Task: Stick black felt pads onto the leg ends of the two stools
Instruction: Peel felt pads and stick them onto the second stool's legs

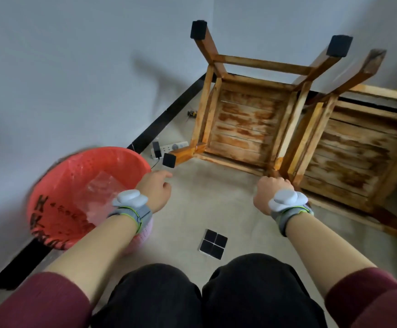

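Two wooden stools lie upturned on the floor. The nearer stool (244, 124) has black felt pads on three leg ends: far left (198, 29), far right (339, 46) and near left (169, 160). My right hand (272, 190) is closed as a fist over its fourth, nearest leg, hiding that end. My left hand (156, 189) hovers just below the near-left pad, holding nothing, fingers loosely curled with the index finger out. The second stool (358, 157) lies to the right, with a bare leg end (376, 55). A sheet of black felt pads (213, 243) lies on the floor before my knees.
A red plastic basket (50, 209) with clear plastic wrap inside stands at the left, against the wall. A white power strip (171, 147) with a plug lies by the black baseboard (169, 110). My knees fill the bottom of the view.
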A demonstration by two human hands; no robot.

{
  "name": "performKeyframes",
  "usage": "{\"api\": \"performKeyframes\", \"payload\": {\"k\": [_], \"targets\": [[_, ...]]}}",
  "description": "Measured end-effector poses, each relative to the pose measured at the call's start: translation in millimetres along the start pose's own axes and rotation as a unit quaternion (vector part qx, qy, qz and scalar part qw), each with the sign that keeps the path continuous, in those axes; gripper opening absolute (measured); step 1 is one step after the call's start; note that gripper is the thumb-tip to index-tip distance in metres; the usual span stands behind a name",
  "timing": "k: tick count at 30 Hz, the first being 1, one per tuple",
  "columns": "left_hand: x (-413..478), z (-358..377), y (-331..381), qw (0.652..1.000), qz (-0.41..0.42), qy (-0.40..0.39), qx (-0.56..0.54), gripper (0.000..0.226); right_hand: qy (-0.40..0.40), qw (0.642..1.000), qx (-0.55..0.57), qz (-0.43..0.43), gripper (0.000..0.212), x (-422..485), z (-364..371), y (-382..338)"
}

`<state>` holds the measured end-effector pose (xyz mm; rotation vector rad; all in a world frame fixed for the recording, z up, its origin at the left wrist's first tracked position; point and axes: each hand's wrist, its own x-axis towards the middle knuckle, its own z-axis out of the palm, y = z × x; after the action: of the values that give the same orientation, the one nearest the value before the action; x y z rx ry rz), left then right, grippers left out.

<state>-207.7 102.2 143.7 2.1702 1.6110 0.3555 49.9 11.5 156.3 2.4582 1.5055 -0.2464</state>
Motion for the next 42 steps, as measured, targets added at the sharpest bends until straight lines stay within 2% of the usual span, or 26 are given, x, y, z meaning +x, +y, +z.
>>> {"api": "performKeyframes", "payload": {"k": [3, 6, 10, 13, 16, 18, 20, 22, 25, 30, 33, 35, 36, 39, 42], "targets": [[2, 26, 27, 0.998, 0.016, -0.062, -0.015, 0.035, 0.027, 0.997, 0.038, -0.063, 0.03, -1, -3, -4], [5, 61, 38, 0.989, 0.026, -0.144, -0.015, 0.034, 0.0, 0.99, 0.096, -0.107, 0.028, -1, 21, -15], [9, 124, 27, 0.966, 0.026, -0.256, 0.016, 0.039, -0.117, 0.975, 0.152, -0.107, 0.036, 18, 94, -23], [3, 171, 3, 0.953, 0.031, -0.3, 0.023, 0.048, -0.195, 0.963, 0.161, -0.094, 0.04, 24, 144, -27], [-1, 224, -20, 0.946, 0.024, -0.315, 0.069, 0.065, -0.238, 0.951, 0.178, -0.087, 0.043, 39, 192, -29], [-7, 239, -27, 0.951, 0.049, -0.287, 0.101, 0.076, -0.225, 0.949, 0.204, -0.082, 0.045, 42, 207, -30], [-7, 265, -42, 0.942, 0.042, -0.321, 0.088, 0.087, -0.207, 0.949, 0.227, -0.069, 0.049, 52, 229, -36], [-13, 280, -54, 0.947, 0.037, -0.302, 0.1, 0.089, -0.171, 0.95, 0.256, -0.05, 0.052, 54, 238, -41], [-20, 281, -56, 0.95, 0.095, -0.262, 0.142, 0.089, -0.142, 0.942, 0.303, -0.034, 0.045, 60, 252, -49], [-23, 284, -63, 0.956, 0.109, -0.227, 0.151, 0.089, -0.157, 0.907, 0.39, 0.015, 0.024, 65, 257, -55], [-24, 281, -59, 0.963, 0.058, -0.24, 0.108, 0.092, -0.186, 0.865, 0.463, 0.056, 0.021, 64, 251, -53], [-21, 272, -49, 0.97, 0.026, -0.242, 0.022, 0.097, -0.192, 0.832, 0.516, 0.073, 0.024, 60, 240, -49], [-17, 266, -45, 0.963, -0.001, -0.268, -0.028, 0.103, -0.189, 0.824, 0.53, 0.071, 0.024, 58, 231, -46], [-2, 240, -33, 0.903, -0.123, -0.347, -0.222, 0.124, -0.178, 0.815, 0.55, 0.046, 0.022, 45, 200, -36], [6, 217, -17, 0.858, -0.151, -0.374, -0.318, 0.11, -0.164, 0.81, 0.563, 0.019, 0.019, 32, 167, -24]]}}
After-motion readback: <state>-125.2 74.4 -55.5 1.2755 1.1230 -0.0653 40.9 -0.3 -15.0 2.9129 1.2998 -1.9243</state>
